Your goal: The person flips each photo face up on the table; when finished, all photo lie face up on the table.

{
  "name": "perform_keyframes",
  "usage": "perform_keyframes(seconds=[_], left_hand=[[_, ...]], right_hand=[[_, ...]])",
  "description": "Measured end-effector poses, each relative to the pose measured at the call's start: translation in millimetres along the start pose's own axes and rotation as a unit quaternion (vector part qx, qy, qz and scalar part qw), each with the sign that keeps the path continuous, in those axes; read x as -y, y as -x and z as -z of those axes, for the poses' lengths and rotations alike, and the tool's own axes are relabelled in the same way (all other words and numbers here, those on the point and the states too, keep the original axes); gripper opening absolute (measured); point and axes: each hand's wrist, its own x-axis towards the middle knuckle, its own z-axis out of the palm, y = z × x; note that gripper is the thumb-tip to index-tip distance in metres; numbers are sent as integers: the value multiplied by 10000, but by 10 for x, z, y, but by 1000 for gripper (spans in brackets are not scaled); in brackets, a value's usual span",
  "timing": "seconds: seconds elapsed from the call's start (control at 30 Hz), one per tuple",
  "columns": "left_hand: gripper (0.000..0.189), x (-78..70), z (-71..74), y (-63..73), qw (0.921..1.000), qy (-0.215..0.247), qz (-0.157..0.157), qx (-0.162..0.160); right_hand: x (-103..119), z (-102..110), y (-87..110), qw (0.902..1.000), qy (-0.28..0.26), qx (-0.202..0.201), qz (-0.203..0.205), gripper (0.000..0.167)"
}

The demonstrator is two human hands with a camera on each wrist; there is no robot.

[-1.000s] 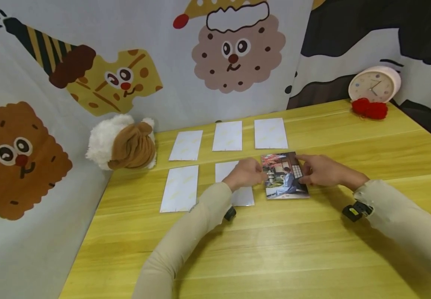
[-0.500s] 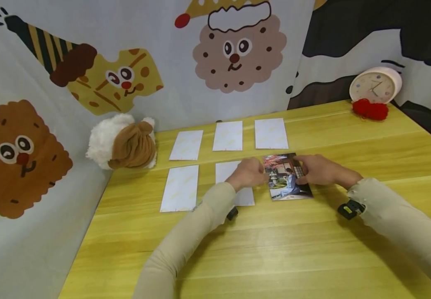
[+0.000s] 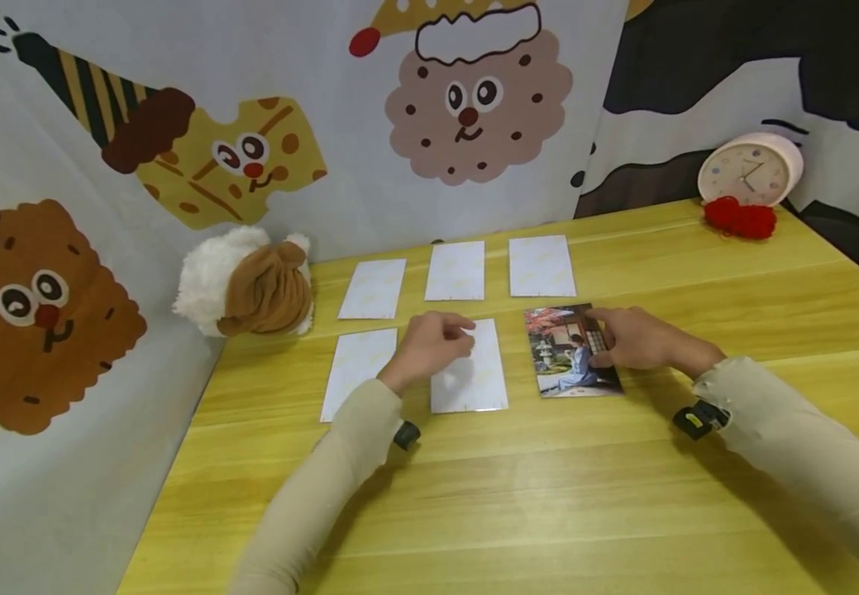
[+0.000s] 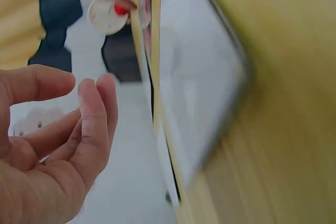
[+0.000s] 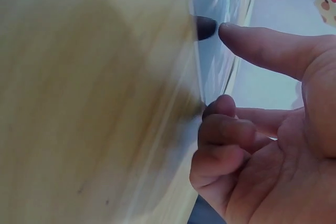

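In the head view, a glossy photo (image 3: 561,355) of a seated figure in blue beside a garden lies on the wooden table. My right hand (image 3: 645,337) is at its right side, index finger near the far corner and thumb over the right edge. In the right wrist view, the thumb (image 5: 262,45) is at the glossy surface, with the other fingers bent beside the edge. My left hand (image 3: 429,345) hovers over a white card (image 3: 477,380) left of the photo. In the left wrist view, its bent fingers (image 4: 93,116) and thumb have nothing between them.
Behind lies a row of three white cards (image 3: 455,273); another white card (image 3: 355,372) is front left, partly behind the left forearm. A fluffy white-and-brown plush (image 3: 250,285) sits by the left wall. A round clock (image 3: 749,169) and red yarn (image 3: 740,218) stand back right.
The photo slid slightly right and toward the person with the right hand at it, then stayed put. My left hand has drawn away leftward from the photo, uncovering more of the white card.
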Motion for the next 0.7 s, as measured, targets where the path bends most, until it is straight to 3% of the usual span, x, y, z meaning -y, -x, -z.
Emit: perform_keyframes(seconds=[0.13, 0.3, 0.5, 0.7], left_hand=[[36, 216, 206, 168, 9991, 317, 151, -231], [38, 352, 342, 308, 9987, 205, 275, -383], [40, 411, 384, 403, 9992, -179, 338, -136], [41, 438, 366, 421, 9989, 213, 396, 150]], right_hand=[[71, -32, 1, 9991, 25, -317, 268, 71], [263, -70, -3, 9933, -34, -707, 918, 54], [515, -213, -53, 9851, -354, -719, 1521, 50], [730, -370, -119, 9844, -607, -618, 1530, 55]])
